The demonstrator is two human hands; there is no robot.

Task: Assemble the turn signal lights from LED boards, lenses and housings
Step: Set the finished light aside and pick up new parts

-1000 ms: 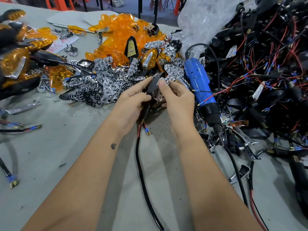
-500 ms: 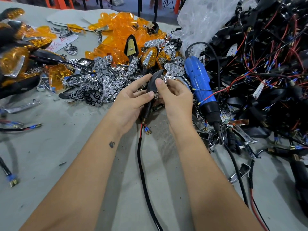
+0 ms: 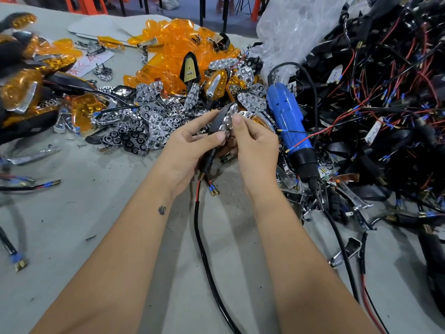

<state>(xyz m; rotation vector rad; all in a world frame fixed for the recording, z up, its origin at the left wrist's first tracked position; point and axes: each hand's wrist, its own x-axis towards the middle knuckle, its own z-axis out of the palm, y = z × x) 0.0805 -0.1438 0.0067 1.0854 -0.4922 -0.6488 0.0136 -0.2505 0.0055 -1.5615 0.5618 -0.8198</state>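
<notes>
Dead center over the desk (image 3: 72,213), both hands are up close together working one turn signal. The left hand (image 3: 192,148) has its fingers curled round the black housing (image 3: 220,116), thumb laid along the near side, and the stem pokes out below the palm with a black cable (image 3: 204,261) hanging off it and running down toward 6 o'clock, red and blue leads with brass tips splaying out just under the wrist. The right hand (image 3: 255,145) pinches the chrome reflector (image 3: 230,116) sitting in the housing's open face, fingertip on its upper edge. Just beside that hand at 3 o'clock lies a blue screwdriver (image 3: 287,121), nose pointing down toward 5. Behind the hands at 12 sits a heap of chrome reflectors (image 3: 154,112), and past it a heap of orange lenses (image 3: 173,44). From 1 to 4 o'clock there's a big tangle of black housings and red wires (image 3: 385,92), with a clear plastic bag (image 3: 296,27) on its near-left side. Over at 9 to 10 o'clock a few finished lights (image 3: 19,90) lie stacked.
</notes>
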